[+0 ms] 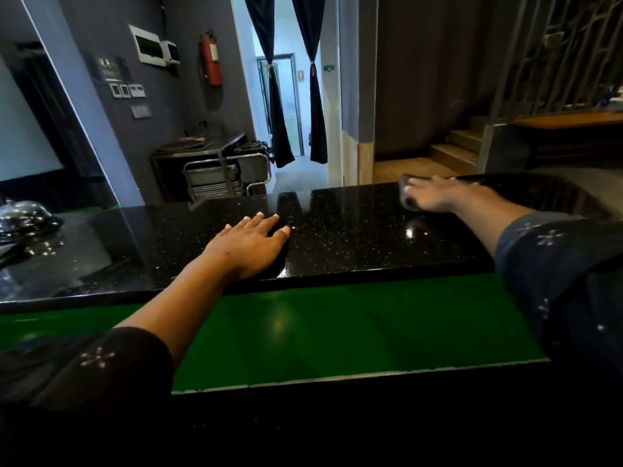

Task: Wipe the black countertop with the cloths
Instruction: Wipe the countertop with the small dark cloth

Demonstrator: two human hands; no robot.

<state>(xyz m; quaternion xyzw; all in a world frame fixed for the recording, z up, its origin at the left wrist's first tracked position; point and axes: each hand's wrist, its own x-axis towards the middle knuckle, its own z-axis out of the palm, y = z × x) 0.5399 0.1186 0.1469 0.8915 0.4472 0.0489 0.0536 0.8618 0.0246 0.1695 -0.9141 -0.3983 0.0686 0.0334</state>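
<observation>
The black speckled countertop (pixel 354 230) runs across the middle of the view. My left hand (pixel 251 242) lies flat on it near the front edge, fingers slightly spread. It presses on a black cloth (pixel 282 261), of which only a dark, speckle-free edge shows beside the palm. My right hand (pixel 435 197) reaches to the far right edge of the counter. Its fingers press down on a dark grey cloth (pixel 405 189), which sticks out past the fingertips. Both forearms are bare below dark patterned sleeves.
A shiny metal dome (pixel 23 215) sits on the counter at far left. A green panel (pixel 320 325) lies below the counter's front edge. Beyond the counter stand a steel trolley (pixel 219 173), a curtained doorway (pixel 290 96) and wooden steps (pixel 458 143).
</observation>
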